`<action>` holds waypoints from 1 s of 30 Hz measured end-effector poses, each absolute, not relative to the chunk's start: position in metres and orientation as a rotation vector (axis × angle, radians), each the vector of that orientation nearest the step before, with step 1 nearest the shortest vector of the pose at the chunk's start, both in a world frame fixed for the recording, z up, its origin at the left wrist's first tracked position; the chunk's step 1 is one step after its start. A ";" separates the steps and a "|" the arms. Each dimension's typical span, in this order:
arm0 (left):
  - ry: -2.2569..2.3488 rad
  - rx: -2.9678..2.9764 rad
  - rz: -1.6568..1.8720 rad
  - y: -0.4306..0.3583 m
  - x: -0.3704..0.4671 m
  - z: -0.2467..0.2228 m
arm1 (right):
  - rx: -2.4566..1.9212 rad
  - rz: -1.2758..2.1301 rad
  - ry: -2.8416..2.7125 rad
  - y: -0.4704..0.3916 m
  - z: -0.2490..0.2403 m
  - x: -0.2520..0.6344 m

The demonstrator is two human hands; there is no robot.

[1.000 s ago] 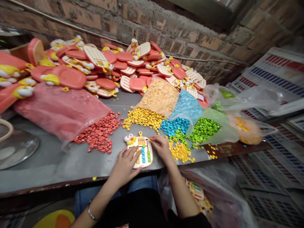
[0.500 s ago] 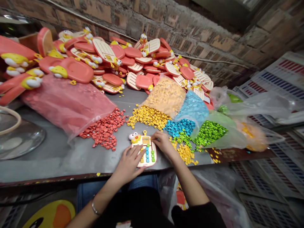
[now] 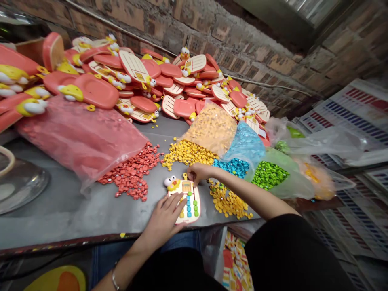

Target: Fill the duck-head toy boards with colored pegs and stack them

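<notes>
A cream toy board (image 3: 192, 218) with a bug-eyed duck head lies on the grey table in front of me. Blue, green and yellow beads sit in columns along its slots. My left hand (image 3: 163, 216) rests over its left side, fingers stretched out and lying flat, covering some of the beads. At the board's top right, beside the yellow ring, my right hand (image 3: 197, 173) has its fingers curled together in a pinch. Whatever is between those fingertips, if anything, is hidden. Loose yellow beads (image 3: 228, 200) lie below my right forearm.
Behind are piled red-backed duck boards (image 3: 97, 91) against a brick wall. Spilled red beads (image 3: 131, 173), yellow beads (image 3: 189, 152), blue beads (image 3: 233, 166) and green beads (image 3: 269, 175) lie by their plastic bags. A clear round container (image 3: 21, 182) stands left.
My right hand has shifted up and left along the board's upper right corner, and its forearm now lies more level across the beads. My left hand stays on the board. The view has shifted slightly.
</notes>
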State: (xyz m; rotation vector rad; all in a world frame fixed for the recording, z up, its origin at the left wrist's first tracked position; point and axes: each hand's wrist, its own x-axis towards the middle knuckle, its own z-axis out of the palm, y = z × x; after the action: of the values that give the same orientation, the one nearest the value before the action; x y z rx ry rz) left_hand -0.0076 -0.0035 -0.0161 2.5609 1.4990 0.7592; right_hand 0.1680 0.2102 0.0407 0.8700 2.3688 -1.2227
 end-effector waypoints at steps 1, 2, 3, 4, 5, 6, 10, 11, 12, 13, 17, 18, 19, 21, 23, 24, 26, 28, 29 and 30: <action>1.498 2.563 0.779 -0.003 -0.007 -0.017 | 0.840 -1.185 2.351 0.213 0.041 0.164; 1.497 2.566 0.799 -0.003 -0.007 -0.017 | 0.817 -1.154 2.337 0.216 0.041 0.161; 1.496 2.567 0.815 -0.003 -0.007 -0.017 | 0.801 -1.133 2.329 0.217 0.041 0.159; 1.498 2.565 0.824 -0.003 -0.007 -0.018 | 0.791 -1.120 2.322 0.219 0.040 0.157; 1.497 2.564 0.825 -0.003 -0.007 -0.018 | 0.782 -1.114 2.315 0.220 0.040 0.156; 1.495 2.561 0.820 -0.002 -0.007 -0.018 | 0.776 -1.113 2.310 0.220 0.039 0.155; 1.476 2.551 0.795 -0.002 -0.008 -0.019 | 0.786 -1.145 2.310 0.220 0.037 0.158; 1.472 2.549 0.789 -0.002 -0.008 -0.018 | 0.820 -1.174 2.317 0.218 0.036 0.161; 1.471 2.546 0.779 -0.001 -0.008 -0.018 | 0.864 -1.223 2.322 0.215 0.035 0.166; 1.475 2.543 0.761 -0.001 -0.009 -0.018 | 0.914 -1.298 2.324 0.212 0.035 0.171; 1.502 2.535 0.720 -0.001 -0.009 -0.017 | 1.115 -1.806 2.194 0.192 0.032 0.193; 1.502 2.540 0.720 -0.001 -0.009 -0.017 | 1.175 -1.928 2.141 0.187 0.032 0.197; 1.500 2.546 0.723 -0.002 -0.009 -0.016 | 1.238 -2.022 2.102 0.181 0.032 0.200; 1.495 2.564 0.722 -0.002 -0.009 -0.015 | 1.350 -2.116 2.082 0.173 0.032 0.204; 1.494 2.584 0.718 -0.003 -0.010 -0.015 | 1.398 -2.124 2.105 0.165 0.033 0.203; 1.494 2.596 0.723 -0.004 -0.009 -0.014 | 1.401 -2.119 2.119 0.162 0.034 0.203; 1.496 2.622 0.731 -0.005 -0.009 -0.014 | 1.403 -2.109 2.145 0.156 0.034 0.200; 1.501 2.648 0.742 -0.006 -0.009 -0.014 | 1.443 -2.082 2.201 0.151 0.032 0.198; 1.502 2.660 0.745 -0.007 -0.009 -0.014 | 1.478 -2.058 2.243 0.148 0.030 0.197; 1.506 2.669 0.747 -0.007 -0.009 -0.013 | 1.510 -2.031 2.291 0.146 0.028 0.197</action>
State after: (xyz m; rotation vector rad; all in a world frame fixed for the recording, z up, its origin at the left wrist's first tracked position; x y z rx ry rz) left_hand -0.0088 -0.0070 -0.0133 2.6692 1.5057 0.7472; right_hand 0.1968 0.1458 0.0280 1.5100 2.2913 -2.0314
